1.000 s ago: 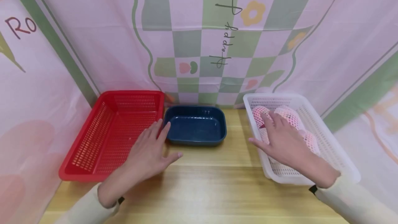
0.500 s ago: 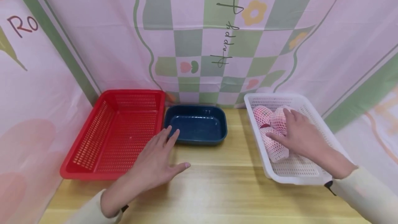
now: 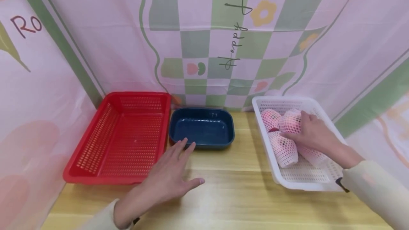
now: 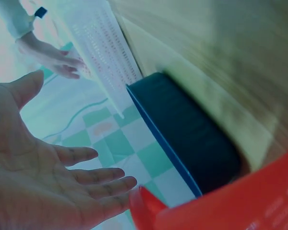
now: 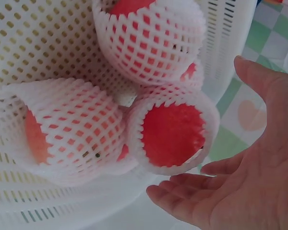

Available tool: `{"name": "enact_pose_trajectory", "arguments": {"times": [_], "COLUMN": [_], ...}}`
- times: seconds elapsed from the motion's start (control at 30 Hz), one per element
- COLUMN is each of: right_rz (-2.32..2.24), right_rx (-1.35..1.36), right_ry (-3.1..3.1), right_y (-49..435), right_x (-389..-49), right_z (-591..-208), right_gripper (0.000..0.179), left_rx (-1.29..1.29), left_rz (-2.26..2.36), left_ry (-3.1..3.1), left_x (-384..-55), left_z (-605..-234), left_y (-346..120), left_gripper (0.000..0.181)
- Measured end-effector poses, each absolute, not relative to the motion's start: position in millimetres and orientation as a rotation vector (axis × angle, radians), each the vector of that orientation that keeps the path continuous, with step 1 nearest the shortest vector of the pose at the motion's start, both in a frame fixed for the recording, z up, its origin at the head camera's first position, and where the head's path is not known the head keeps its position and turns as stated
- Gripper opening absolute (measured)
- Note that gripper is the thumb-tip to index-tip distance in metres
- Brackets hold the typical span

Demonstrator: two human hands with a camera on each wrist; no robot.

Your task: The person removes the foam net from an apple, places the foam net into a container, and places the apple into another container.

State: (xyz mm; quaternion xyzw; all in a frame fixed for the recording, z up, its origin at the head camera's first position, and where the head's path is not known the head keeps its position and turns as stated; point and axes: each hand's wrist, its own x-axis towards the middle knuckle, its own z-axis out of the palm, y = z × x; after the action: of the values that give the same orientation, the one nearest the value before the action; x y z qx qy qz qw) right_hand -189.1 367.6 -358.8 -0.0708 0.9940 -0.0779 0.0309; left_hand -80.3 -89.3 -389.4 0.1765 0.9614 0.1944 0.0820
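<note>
Several red fruits in white foam net sleeves lie in a white perforated basket (image 3: pixel 319 105) on the right. My right hand (image 3: pixel 319 136) is over that basket, thumb spread from the fingers. Seen from the right wrist, its fingertips are right at the edge of one netted fruit (image 5: pixel 173 136), whose red end shows through the sleeve opening; another netted fruit (image 5: pixel 72 129) lies beside it. My left hand (image 3: pixel 169 175) hovers palm down with spread fingers, in front of a dark blue tray (image 3: pixel 201 130) and beside a red perforated basket (image 3: pixel 127 144). It holds nothing.
The blue tray sits between the two baskets along the back of a wooden table (image 3: pixel 230 191). Behind them hangs a checkered, patterned cloth (image 3: pixel 223 45), with more cloth at both sides. The basket rims stand higher than the tabletop.
My right hand has moved right across the white basket, uncovering the fruits at its left side. My left hand has drifted right and nearer to me, away from the red basket.
</note>
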Motion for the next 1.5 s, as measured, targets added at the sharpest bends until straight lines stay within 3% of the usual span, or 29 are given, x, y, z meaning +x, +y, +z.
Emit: {"name": "enact_pose_trajectory", "arguments": {"times": [0.8,1.0,1.3,1.5], "right_rz": [-0.274,-0.279,-0.376,-0.402], "right_rx": [-0.06,-0.041,-0.045,-0.018], "right_ry": [2.946,2.96,2.986,2.996], "right_y": [377,379,379,378], "right_x": [-212,-215,-218,-212], "right_z": [-371,-372,-373,-372], "right_gripper": [0.12,0.112,0.083,0.096], "left_rx": [0.557,0.576,0.582,0.557], "left_rz": [0.882,0.993,1.138,1.163], "left_ry": [2.715,2.673,2.651,2.619], "left_x": [-71,-70,-68,-68], "left_z": [-427,-436,-446,-452], "left_y": [-67,-64,-66,-69], "left_gripper": [0.099,0.094,0.09,0.088]}}
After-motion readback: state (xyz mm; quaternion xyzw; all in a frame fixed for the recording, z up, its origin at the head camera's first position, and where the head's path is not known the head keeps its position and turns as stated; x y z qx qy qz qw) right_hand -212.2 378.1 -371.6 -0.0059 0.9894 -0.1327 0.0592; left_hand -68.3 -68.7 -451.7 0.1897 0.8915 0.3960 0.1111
